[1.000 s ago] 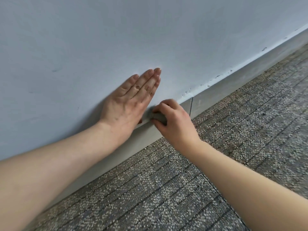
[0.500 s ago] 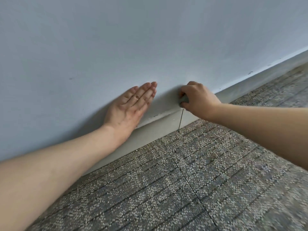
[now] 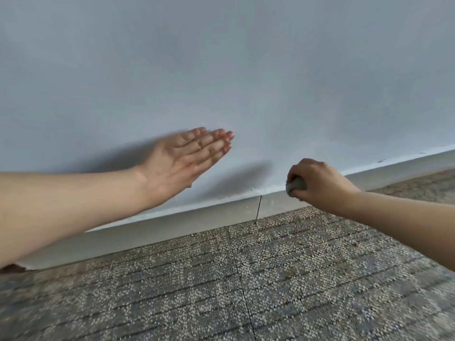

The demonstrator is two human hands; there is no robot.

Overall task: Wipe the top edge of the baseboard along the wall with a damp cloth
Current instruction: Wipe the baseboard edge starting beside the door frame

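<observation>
Now, the wall (image 3: pixel 221 70) fills the far side, carpet (image 3: pixel 246 279) the near, the baseboard (image 3: pixel 209 215) between them. Your left grip (image 3: pixel 182 158) is flat, fingers straight, holding nothing, by the wall. Your right grip (image 3: pixel 317 183) curls round the balled cloth (image 3: pixel 296 184) at the baseboard's top edge, right of the seam (image 3: pixel 258 205). Wadded so small, the cloth could ride up and smear the wall or skip stretches of edge.

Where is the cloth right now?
In the head view, the cloth is balled up in the right hand, right of centre, at the top edge of the baseboard, just right of its seam.
</observation>
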